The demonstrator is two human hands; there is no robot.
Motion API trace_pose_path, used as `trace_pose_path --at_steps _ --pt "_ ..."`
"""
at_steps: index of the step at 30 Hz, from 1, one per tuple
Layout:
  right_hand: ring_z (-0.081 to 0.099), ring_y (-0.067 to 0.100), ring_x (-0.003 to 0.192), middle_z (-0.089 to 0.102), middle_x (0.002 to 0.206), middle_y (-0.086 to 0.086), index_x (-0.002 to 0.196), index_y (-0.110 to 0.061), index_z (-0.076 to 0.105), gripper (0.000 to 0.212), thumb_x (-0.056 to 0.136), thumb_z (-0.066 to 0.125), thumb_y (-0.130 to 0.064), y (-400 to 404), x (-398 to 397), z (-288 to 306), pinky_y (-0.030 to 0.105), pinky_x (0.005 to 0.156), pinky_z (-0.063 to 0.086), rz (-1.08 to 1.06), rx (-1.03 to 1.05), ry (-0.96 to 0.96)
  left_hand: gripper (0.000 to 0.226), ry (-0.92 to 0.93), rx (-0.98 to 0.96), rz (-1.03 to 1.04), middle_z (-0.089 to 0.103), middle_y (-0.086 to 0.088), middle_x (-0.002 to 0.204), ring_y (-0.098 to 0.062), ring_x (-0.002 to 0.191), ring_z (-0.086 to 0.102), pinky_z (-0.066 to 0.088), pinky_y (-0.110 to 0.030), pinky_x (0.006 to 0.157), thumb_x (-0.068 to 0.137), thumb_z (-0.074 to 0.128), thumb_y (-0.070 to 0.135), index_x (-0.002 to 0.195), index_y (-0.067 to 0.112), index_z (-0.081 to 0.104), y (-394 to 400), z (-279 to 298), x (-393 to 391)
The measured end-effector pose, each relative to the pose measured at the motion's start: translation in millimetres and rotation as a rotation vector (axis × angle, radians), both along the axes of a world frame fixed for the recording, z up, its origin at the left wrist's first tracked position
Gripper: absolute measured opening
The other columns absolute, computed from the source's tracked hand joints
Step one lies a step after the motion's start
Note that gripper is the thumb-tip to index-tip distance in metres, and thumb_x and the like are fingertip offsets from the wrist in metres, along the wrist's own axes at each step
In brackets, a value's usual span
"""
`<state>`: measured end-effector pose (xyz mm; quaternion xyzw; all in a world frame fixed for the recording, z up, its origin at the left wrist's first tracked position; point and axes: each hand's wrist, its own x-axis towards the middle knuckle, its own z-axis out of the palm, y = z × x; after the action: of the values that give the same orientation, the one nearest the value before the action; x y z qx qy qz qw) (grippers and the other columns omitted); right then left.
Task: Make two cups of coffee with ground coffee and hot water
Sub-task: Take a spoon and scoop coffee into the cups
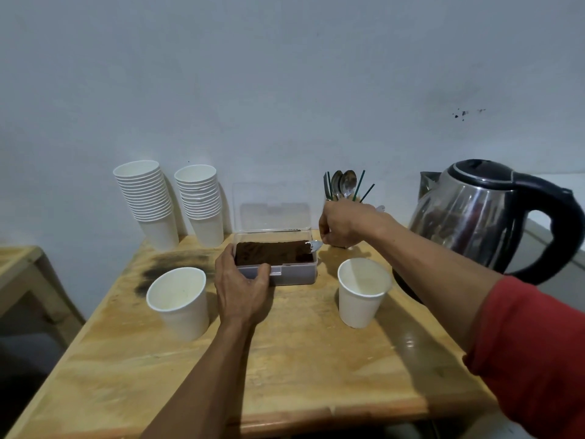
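A clear plastic box (294, 275) of dark ground coffee (269, 252) sits mid-table with its lid (273, 209) standing open behind it. My left hand (242, 282) grips the box's front left corner. My right hand (343, 224) holds a metal spoon (315, 246) whose bowl dips into the coffee at the box's right end. One white paper cup (180, 302) stands left of the box, another (362, 291) to its right. Both look empty inside. A steel kettle (474, 213) with a black handle stands at the far right.
Two stacks of white paper cups (148, 201) (201, 202) lean against the wall at the back left. A holder of spoons and green stirrers (343, 185) stands behind my right hand. The wooden table (316, 359) has a dark burn mark at the left. A lower bench (19, 264) is at the far left.
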<state>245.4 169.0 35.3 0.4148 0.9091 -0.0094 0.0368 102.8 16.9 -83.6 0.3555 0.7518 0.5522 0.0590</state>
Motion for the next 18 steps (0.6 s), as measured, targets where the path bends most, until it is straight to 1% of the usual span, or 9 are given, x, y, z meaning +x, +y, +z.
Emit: trace_pose_path --at_steps 4,6,8,10,11,13,16,17,18 --pt "0.066 0.029 0.093 0.069 0.101 0.003 0.103 -0.019 0.072 0.017 0.088 0.069 -0.026 -4 1 1 0.049 0.08 0.059 0.006 0.061 -0.011 0.068 -0.029 -0.02 0.005 0.048 -0.013 0.145 -0.02 0.124 0.046 0.036 -0.028 0.097 0.089 0.071 0.021 0.148 0.01 0.04 -2 4 3" --pt "0.066 0.029 0.092 0.069 0.1 0.003 0.102 -0.019 0.072 0.016 0.088 0.07 -0.027 -6 1 1 0.049 0.08 0.059 0.011 0.074 -0.008 0.069 -0.052 -0.037 0.015 0.042 -0.012 0.151 -0.02 0.131 0.042 0.036 -0.032 0.105 0.091 0.068 0.022 0.151 0.011 0.035 -4 7 8" --pt "0.067 0.028 0.09 0.07 0.098 0.002 0.1 -0.019 0.074 0.013 0.088 0.07 -0.025 -5 3 0 0.049 0.079 0.059 0.005 0.073 -0.001 0.076 -0.059 -0.09 0.034 0.026 -0.01 0.163 -0.029 0.146 0.03 0.029 -0.038 0.116 0.094 0.065 0.024 0.157 0.011 0.025 -5 14 17" --pt "0.067 0.026 0.09 0.071 0.096 0.001 0.098 -0.019 0.075 0.011 0.088 0.07 -0.022 -4 3 -1 0.049 0.08 0.06 -0.003 0.056 0.009 0.078 0.012 -0.098 0.034 0.013 -0.012 0.167 -0.032 0.152 0.017 0.019 -0.037 0.121 0.094 0.062 0.023 0.158 0.007 0.02 -8 29 26" --pt "0.067 0.025 0.089 0.071 0.095 0.0 0.096 -0.019 0.076 0.009 0.088 0.071 -0.022 -3 3 -1 0.048 0.08 0.06 -0.004 0.046 0.013 0.074 0.08 -0.052 0.017 0.018 -0.018 0.165 -0.034 0.151 0.019 0.021 -0.038 0.123 0.093 0.061 0.02 0.155 0.002 0.024 -10 39 29" --pt "0.066 0.023 0.089 0.07 0.095 0.0 0.094 -0.019 0.076 0.008 0.089 0.071 -0.023 -1 3 -3 0.048 0.08 0.06 -0.007 0.037 0.025 0.065 0.222 0.085 -0.013 0.037 -0.024 0.154 -0.036 0.144 0.034 0.03 -0.041 0.118 0.089 0.064 0.012 0.147 -0.003 0.037 -17 65 34" --pt "0.066 0.024 0.09 0.069 0.096 0.001 0.095 -0.018 0.076 0.01 0.089 0.072 -0.025 0 5 -6 0.048 0.082 0.059 -0.019 0.025 0.044 0.063 0.357 0.259 0.025 0.054 -0.018 0.142 -0.029 0.133 0.049 0.032 -0.021 0.111 0.083 0.069 0.011 0.141 -0.003 0.048 -36 102 25" --pt "0.066 0.024 0.089 0.069 0.096 0.002 0.095 -0.017 0.077 0.01 0.089 0.072 -0.025 0 5 -6 0.048 0.082 0.059 -0.019 0.019 0.053 0.064 0.391 0.27 0.047 0.056 -0.017 0.139 -0.028 0.13 0.051 0.032 -0.018 0.108 0.081 0.07 0.015 0.14 -0.001 0.05 -45 111 16" --pt "0.067 0.024 0.089 0.07 0.095 0.003 0.094 -0.016 0.077 0.011 0.089 0.073 -0.025 0 5 -7 0.047 0.082 0.059 -0.019 0.015 0.062 0.065 0.413 0.243 0.067 0.057 -0.015 0.138 -0.027 0.128 0.052 0.033 -0.019 0.106 0.082 0.071 0.02 0.14 0.001 0.05 -55 117 6"
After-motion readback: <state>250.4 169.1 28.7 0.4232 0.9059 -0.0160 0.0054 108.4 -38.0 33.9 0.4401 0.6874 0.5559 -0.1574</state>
